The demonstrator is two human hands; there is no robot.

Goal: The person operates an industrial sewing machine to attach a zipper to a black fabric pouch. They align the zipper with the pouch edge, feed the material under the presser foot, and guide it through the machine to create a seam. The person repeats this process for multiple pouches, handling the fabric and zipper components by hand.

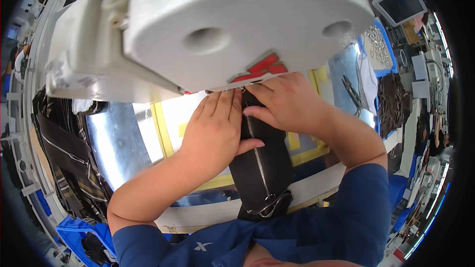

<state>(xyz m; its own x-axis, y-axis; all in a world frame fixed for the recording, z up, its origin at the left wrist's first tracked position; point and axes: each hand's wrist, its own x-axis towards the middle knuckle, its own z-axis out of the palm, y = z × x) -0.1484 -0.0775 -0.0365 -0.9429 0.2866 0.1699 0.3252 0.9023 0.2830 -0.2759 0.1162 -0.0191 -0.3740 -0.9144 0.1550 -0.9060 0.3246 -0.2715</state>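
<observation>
Under a large white sewing machine head [277, 29] lies a black fabric piece [274, 160] with a silver metal zipper [258, 162] running lengthwise. My left hand [213, 131] rests flat on the fabric's left edge, fingers stretched toward the machine and thumb out beside the zipper teeth. On the other side, my right hand [292, 101] presses the fabric, its thumb and forefinger apart and pointing at the zipper. Its remaining fingers are partly hidden by the machine head, as is the needle area. The fabric's near end, with the zipper pull and a thin looped cord [272, 207], hangs over the table edge toward me.
At left lies a pile of dark garments [69, 158], some plaid. A blue bin [89, 235] sits below it. Dark thread snips [351, 91] lie right of my right hand, near a blue tray [378, 49] of small metal parts and dark fabric pieces [393, 99]. Yellow tape [161, 128] marks the table.
</observation>
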